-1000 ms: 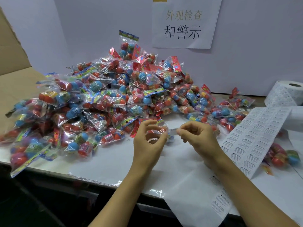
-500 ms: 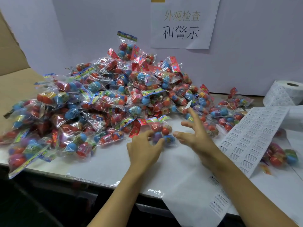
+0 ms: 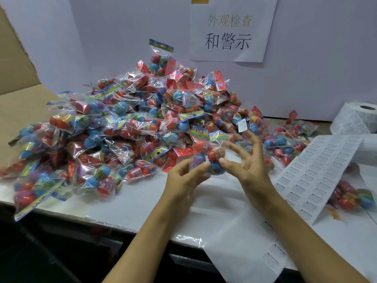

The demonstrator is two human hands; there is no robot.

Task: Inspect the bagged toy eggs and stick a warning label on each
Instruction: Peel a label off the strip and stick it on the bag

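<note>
My left hand point(image 3: 183, 178) grips a clear bag of toy eggs point(image 3: 206, 152), red, purple and blue, lifted just above the white table point(image 3: 132, 203). My right hand point(image 3: 251, 164) is beside it with fingers spread, its thumb touching the bag's lower egg. A small white warning label point(image 3: 242, 126) sticks to the tip of one raised right finger. A big pile of bagged eggs point(image 3: 126, 123) lies behind and to the left.
A sheet of warning labels point(image 3: 318, 172) lies at right, fed from a label roll point(image 3: 357, 117). A few bags point(image 3: 350, 197) sit right of the sheet. Backing paper point(image 3: 244, 242) hangs over the table's front edge. Cardboard point(image 3: 18, 64) stands at left, a paper sign point(image 3: 230, 29) on the wall.
A second ago both hands pinched a label together. My left hand then reached for a bag at the pile's edge and lifted it; my right hand kept the label on a fingertip and came to the bag.
</note>
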